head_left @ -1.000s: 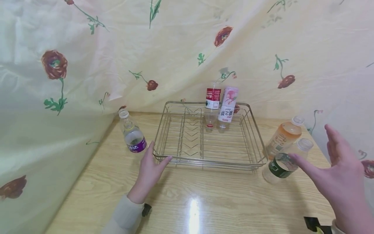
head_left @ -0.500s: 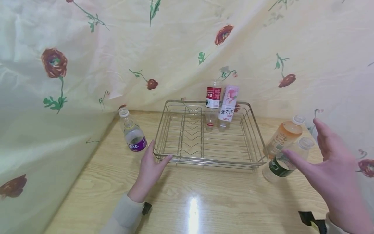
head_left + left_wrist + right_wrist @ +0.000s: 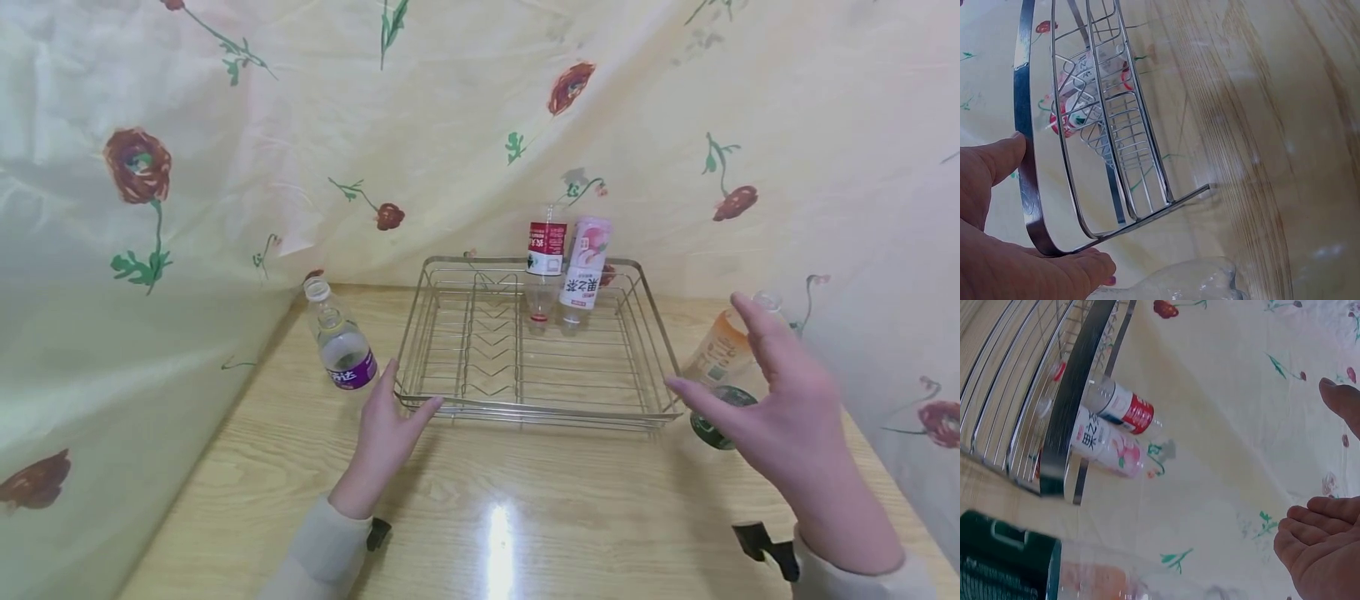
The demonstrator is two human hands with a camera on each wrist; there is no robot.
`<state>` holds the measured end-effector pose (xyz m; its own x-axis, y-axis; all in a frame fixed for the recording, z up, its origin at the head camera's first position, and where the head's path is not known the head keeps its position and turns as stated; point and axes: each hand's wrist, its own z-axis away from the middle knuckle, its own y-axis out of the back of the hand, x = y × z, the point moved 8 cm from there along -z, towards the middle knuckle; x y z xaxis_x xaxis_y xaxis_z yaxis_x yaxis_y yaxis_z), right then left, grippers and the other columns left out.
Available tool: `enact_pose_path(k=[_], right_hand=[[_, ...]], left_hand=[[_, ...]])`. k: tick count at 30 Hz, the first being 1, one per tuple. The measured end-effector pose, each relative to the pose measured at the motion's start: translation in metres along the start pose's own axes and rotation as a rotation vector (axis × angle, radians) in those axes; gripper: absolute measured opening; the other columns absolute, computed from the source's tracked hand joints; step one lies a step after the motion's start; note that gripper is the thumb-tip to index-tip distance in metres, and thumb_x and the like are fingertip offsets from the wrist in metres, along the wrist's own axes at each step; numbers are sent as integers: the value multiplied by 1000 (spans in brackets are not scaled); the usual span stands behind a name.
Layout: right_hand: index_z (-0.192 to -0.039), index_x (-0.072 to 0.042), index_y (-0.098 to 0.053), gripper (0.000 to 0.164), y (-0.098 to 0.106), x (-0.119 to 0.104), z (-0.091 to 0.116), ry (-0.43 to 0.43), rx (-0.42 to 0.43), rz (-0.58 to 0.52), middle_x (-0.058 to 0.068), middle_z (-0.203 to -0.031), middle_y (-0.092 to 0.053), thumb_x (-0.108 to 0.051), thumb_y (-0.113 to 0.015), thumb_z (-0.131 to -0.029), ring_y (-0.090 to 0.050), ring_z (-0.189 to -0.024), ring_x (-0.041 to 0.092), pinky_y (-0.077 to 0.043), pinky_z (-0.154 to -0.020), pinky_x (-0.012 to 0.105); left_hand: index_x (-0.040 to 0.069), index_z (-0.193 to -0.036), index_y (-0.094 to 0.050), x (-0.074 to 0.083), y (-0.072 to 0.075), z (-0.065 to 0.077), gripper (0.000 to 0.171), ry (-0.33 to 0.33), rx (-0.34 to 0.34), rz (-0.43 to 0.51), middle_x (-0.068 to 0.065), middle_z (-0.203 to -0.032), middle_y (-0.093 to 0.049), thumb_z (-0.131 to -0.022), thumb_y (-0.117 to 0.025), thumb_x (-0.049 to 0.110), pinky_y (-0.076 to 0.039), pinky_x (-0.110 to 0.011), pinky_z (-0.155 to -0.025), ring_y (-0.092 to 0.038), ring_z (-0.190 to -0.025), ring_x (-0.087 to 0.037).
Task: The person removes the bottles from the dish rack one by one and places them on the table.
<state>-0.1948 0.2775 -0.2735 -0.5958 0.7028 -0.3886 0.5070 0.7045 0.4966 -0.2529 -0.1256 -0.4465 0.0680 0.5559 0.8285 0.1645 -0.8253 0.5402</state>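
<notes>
A metal wire dish rack [image 3: 525,412] stands on the wooden table. My left hand [image 3: 382,442] holds its front left corner, thumb on the front rim and fingers along the side; the left wrist view shows the thumb [image 3: 1007,159] against the flat metal band. On the right, my right hand [image 3: 795,425] is spread with nothing in its grasp. It hovers in front of a clear bottle with a dark green label [image 3: 723,417], hiding most of that bottle in the head view. Behind it is a bottle with orange contents or tint [image 3: 720,354], partly covered by the fingers.
Inside the rack, at the back, a red-labelled bottle [image 3: 546,250] and a pink peach-labelled bottle [image 3: 583,271] lean upside down. Left of the rack stand a purple-labelled bottle [image 3: 348,358] and another clear bottle [image 3: 317,292]. A floral cloth [image 3: 450,125] hangs behind the table.
My right hand has moved left, from right of the green-labelled bottle to in front of it. The left hand and the rack have stayed in place.
</notes>
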Motion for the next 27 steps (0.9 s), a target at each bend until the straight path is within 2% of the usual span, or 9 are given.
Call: enact_pose_path(k=[5, 8, 11, 16, 18, 20, 23, 27], right_hand=[[-147, -2, -53, 99, -13, -4, -4, 17, 4, -17, 18, -140, -58, -60, -84, -73, -55, -125, 36, -39, -104, 17], [-149, -4, -51, 99, -19, -4, -7, -6, -21, -5, 16, -141, -57, -37, -95, -66, -57, -121, 38, -40, -103, 16], [-151, -8, -49, 103, -26, -4, -9, -49, -56, -10, 14, -144, -55, -13, -98, -60, -56, -123, 39, -39, -103, 15], [-153, -8, -47, 102, -39, -3, -11, -100, -91, -22, 12, -148, -52, -9, -98, -64, -54, -127, 38, -37, -104, 14], [-152, -6, -47, 101, -43, -3, -13, -105, -94, -3, 12, -148, -52, -12, -98, -65, -56, -124, 40, -44, -104, 24], [-152, -6, -47, 99, -47, -3, -14, -127, -106, 1, 13, -147, -52, -15, -97, -67, -57, -122, 42, -49, -103, 40], [-152, -6, -46, 96, -53, -1, -17, -175, -125, 19, 15, -147, -53, -21, -95, -71, -57, -120, 45, -49, -95, 60], [-153, -4, -43, 95, -61, 4, -20, -271, -171, 42, 20, -148, -50, -31, -92, -76, -54, -122, 47, -47, -95, 65]], left_hand=[[-5, -158, -22, 0, -1, 0, 100, -10, 6, 5, -27, -159, -28, -90, -78, 42, -25, -58, -116, -29, -143, -46], [-4, -158, -22, 0, -1, 0, 100, -14, 7, 7, -27, -159, -28, -90, -78, 43, -25, -57, -116, -29, -144, -46], [-4, -158, -22, -1, -1, 0, 101, -11, 10, 6, -27, -159, -28, -90, -78, 44, -25, -57, -117, -28, -144, -45], [-4, -158, -22, -1, -1, 0, 100, -16, 13, 0, -28, -159, -29, -90, -78, 43, -25, -58, -116, -29, -144, -46], [-4, -158, -22, -1, -2, 0, 101, -19, 12, -2, -28, -159, -28, -90, -78, 43, -25, -58, -116, -29, -144, -46], [-4, -158, -21, 0, -2, 0, 101, -21, 11, -6, -29, -159, -28, -90, -78, 43, -25, -58, -116, -29, -143, -47], [-4, -158, -21, -1, -1, 0, 101, -17, 9, -5, -28, -159, -27, -90, -78, 44, -24, -59, -116, -28, -144, -47], [-4, -159, -20, -2, -1, 0, 101, -4, 0, 4, -27, -160, -26, -90, -77, 45, -24, -58, -116, -26, -145, -46]])
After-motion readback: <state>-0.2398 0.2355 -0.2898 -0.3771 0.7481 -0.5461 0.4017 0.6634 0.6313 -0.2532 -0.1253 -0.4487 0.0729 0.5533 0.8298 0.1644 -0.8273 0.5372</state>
